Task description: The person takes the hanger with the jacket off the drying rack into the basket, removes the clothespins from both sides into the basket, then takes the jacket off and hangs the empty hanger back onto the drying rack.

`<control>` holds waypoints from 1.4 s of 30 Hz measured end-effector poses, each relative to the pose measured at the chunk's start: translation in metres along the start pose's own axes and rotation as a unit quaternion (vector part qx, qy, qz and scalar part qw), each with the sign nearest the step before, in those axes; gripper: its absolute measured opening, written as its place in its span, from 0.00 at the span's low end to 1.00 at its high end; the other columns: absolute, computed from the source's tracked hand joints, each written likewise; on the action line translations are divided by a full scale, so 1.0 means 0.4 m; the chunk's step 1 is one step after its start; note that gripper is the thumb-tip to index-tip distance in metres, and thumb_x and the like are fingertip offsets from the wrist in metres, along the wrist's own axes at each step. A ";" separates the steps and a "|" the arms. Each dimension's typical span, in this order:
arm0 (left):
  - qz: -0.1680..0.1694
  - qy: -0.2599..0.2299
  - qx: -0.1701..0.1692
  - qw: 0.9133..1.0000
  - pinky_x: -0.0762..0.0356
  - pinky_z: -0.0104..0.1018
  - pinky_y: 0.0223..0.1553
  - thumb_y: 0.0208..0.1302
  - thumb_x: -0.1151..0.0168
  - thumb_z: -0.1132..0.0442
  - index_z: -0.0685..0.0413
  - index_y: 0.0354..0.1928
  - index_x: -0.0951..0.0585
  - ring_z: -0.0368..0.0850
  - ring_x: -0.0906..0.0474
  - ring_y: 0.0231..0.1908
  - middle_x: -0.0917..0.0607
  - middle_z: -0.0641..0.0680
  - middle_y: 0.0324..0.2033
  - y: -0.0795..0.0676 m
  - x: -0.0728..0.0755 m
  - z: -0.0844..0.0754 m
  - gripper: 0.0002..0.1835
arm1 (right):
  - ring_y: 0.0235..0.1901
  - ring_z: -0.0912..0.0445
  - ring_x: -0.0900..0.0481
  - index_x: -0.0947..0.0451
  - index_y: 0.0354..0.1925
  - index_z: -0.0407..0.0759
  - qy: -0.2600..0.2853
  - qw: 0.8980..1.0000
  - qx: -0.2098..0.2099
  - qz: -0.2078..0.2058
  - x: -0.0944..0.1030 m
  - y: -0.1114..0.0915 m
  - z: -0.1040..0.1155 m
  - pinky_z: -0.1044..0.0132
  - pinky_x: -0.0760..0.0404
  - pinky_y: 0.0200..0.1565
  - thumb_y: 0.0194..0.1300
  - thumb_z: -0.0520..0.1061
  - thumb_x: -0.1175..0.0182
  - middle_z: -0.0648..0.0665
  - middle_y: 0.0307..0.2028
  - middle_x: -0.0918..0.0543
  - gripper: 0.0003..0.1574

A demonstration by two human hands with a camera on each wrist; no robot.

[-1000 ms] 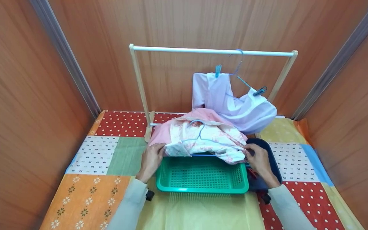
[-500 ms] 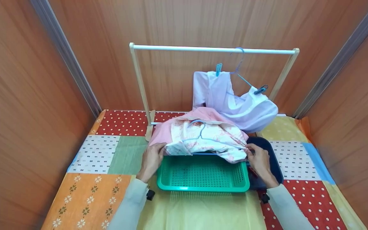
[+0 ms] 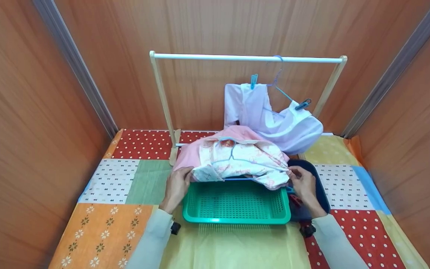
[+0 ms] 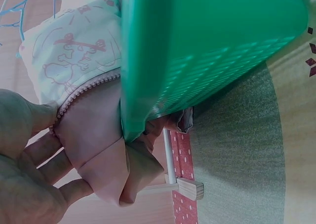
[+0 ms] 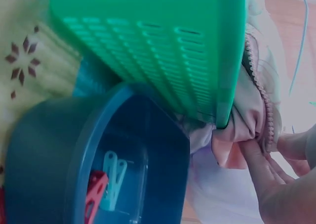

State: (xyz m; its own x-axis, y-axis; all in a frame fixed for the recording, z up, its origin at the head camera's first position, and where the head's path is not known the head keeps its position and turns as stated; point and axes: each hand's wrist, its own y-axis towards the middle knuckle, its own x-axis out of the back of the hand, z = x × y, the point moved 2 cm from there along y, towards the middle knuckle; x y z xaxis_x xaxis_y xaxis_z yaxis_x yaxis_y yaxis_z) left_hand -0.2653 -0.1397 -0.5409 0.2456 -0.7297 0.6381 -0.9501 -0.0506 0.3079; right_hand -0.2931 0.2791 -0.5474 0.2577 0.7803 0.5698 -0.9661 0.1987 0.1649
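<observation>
- Garment: the pink fabric garment with a white, pink-printed inner face (image 3: 246, 153) lies across the far part of the basket. A coarse-toothed zip (image 4: 89, 87) runs along its edge.
- Hanger: the thin blue hanger (image 3: 231, 158) lies on the printed face, hook directed far; its lower bar is partly covered by cloth.
- Left hand (image 3: 177, 186): thumb and fingers pinch the left edge of the garment.
- Right hand (image 3: 304, 185): thumb and fingers pinch the right edge, at the zip.
- Basket: the green perforated plastic basket (image 3: 237, 220) stands between the two forearms.
- Tub: the dark blue plastic tub (image 5: 54, 150) stands just right of the basket. It contains a red clothespin (image 5: 96, 192) and a light-blue clothespin (image 5: 118, 177).
- Rack: the white rod on pale wooden posts (image 3: 215, 57) stands at the far side. A pale lavender garment (image 3: 252, 102) hangs from it on a second hanger (image 3: 284, 93), with clothespins at both shoulders.
- Base: a multicoloured patchwork cloth (image 3: 103, 220) lies beneath all items.
</observation>
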 end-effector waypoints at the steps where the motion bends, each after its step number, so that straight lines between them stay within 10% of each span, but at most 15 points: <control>1: 0.000 -0.002 0.000 1.000 0.17 0.45 0.45 0.69 0.41 0.66 0.55 0.50 0.14 0.46 0.16 0.39 0.11 0.53 0.43 0.000 0.000 0.001 0.12 | 0.40 0.54 0.16 0.17 0.47 0.41 0.010 1.000 -0.007 0.001 0.001 0.001 -0.001 0.76 0.22 0.34 0.70 0.43 0.41 0.37 0.45 0.13 0.11; 9: -0.009 -0.010 -0.011 1.000 0.18 0.48 0.50 0.70 0.41 0.66 0.58 0.52 0.15 0.49 0.15 0.45 0.11 0.56 0.46 0.002 0.003 0.000 0.13 | 0.36 0.65 0.18 0.23 0.49 0.32 0.198 0.976 -0.089 0.030 0.001 0.013 0.002 0.71 0.17 0.41 0.71 0.41 0.42 0.46 0.39 0.16 0.14; 17: -0.013 -0.023 -0.013 1.000 0.18 0.49 0.50 0.70 0.42 0.66 0.58 0.53 0.16 0.50 0.15 0.46 0.12 0.56 0.47 0.000 0.002 0.002 0.13 | 0.36 0.63 0.19 0.22 0.42 0.44 0.364 0.914 -0.166 0.065 -0.003 0.025 -0.005 0.68 0.17 0.42 0.70 0.39 0.43 0.55 0.34 0.17 0.03; 29: -0.015 -0.038 0.001 0.999 0.19 0.49 0.52 0.70 0.43 0.66 0.59 0.54 0.16 0.50 0.15 0.47 0.12 0.57 0.48 0.002 -0.001 0.006 0.14 | 0.36 0.61 0.18 0.24 0.38 0.44 0.532 0.811 -0.217 0.113 -0.017 0.020 -0.004 0.69 0.18 0.44 0.74 0.32 0.53 0.50 0.36 0.18 0.13; 38: -0.024 -0.031 -0.009 0.999 0.18 0.48 0.51 0.70 0.42 0.66 0.57 0.51 0.15 0.49 0.15 0.45 0.11 0.56 0.45 0.000 0.002 0.007 0.12 | 0.35 0.61 0.19 0.27 0.41 0.42 0.442 0.866 -0.195 0.127 -0.029 0.001 0.001 0.69 0.19 0.42 0.72 0.33 0.49 0.51 0.35 0.21 0.07; 42: -0.020 -0.032 -0.010 0.999 0.18 0.48 0.50 0.70 0.42 0.65 0.57 0.50 0.15 0.49 0.15 0.46 0.11 0.56 0.45 0.001 -0.001 0.007 0.12 | 0.38 0.62 0.18 0.25 0.45 0.39 0.354 0.911 -0.170 0.130 -0.034 -0.011 0.005 0.69 0.18 0.44 0.70 0.35 0.45 0.51 0.38 0.19 0.06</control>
State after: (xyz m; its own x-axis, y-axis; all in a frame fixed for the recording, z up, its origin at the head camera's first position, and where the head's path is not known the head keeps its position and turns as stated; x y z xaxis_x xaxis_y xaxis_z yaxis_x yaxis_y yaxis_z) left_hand -0.2661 -0.1413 -0.5430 0.2697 -0.7701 0.5781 -0.9355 -0.0672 0.3469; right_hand -0.2922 0.2664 -0.5545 0.0620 0.9900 -0.1266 -0.9728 0.0316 -0.2293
